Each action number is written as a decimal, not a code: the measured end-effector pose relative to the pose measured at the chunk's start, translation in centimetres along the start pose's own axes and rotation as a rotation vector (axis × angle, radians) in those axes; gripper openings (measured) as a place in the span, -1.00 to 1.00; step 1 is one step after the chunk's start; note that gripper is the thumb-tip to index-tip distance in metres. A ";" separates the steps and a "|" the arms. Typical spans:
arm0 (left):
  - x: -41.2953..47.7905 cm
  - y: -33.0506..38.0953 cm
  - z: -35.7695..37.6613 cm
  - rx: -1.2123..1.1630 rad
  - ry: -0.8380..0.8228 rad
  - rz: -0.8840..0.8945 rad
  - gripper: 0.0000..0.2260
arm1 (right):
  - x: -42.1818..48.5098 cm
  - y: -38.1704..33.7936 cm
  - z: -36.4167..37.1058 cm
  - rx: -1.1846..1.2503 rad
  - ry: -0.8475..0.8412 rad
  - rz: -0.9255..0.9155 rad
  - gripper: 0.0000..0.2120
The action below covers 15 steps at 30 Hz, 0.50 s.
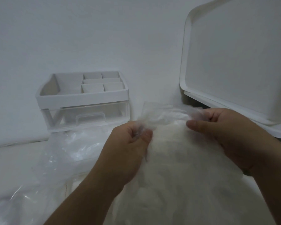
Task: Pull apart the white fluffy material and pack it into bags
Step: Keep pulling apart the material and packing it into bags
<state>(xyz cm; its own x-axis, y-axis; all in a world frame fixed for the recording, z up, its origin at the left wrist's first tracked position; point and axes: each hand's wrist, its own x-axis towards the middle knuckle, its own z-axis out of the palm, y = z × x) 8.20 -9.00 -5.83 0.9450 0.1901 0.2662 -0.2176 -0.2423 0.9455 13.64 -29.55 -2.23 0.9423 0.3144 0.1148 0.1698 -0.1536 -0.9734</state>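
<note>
Both hands are up in the middle of the frame, working the mouth of a thin clear plastic bag. The left hand, centre-left, has its fingers curled tight, bunching a fold of the film against the thumb. The right hand, centre-right, does the same on the opposite side, thumb and curled fingers pinching crumpled film. The bag's wrinkled rim runs across between the two grips, with a loose corner poking up above the left hand.

And there's the soft white fluffy material: a big rounded mound filling the lower centre of the frame, below and between the hands, reaching right down to the bottom edge. Whether all of it sits inside the film is hard to say, as the plastic is too faint over the lower part.

Lower left, a heap of loose crumpled clear plastic bags lies on the pale white tabletop, just beside the left forearm. Behind the heap, left of centre, a white plastic desk organiser stands against the white wall. It has divided compartments on top and a clear drawer with a handle below. Upper right, a large white rounded-corner plastic tray leans tilted, its lower edge down on a second white tray rim at the right edge.
</note>
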 end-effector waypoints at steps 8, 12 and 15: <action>-0.2 0.2 0.2 -0.096 -0.008 0.015 -0.69 | -0.2 0.1 -0.2 -0.078 -0.112 0.057 -0.73; 0.2 -0.1 0.1 -0.027 0.133 0.101 -0.61 | -0.3 -0.4 -0.1 -0.023 0.019 -0.016 -0.93; 0.0 0.1 0.1 0.147 0.229 0.314 -0.66 | -0.5 -0.6 -0.2 -0.079 0.071 -0.100 -0.92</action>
<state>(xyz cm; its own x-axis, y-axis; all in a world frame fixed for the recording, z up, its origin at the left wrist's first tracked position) 8.16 -9.08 -5.79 0.7557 0.2882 0.5881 -0.4341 -0.4520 0.7792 13.11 -29.79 -1.63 0.9373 0.2649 0.2266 0.2830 -0.1987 -0.9383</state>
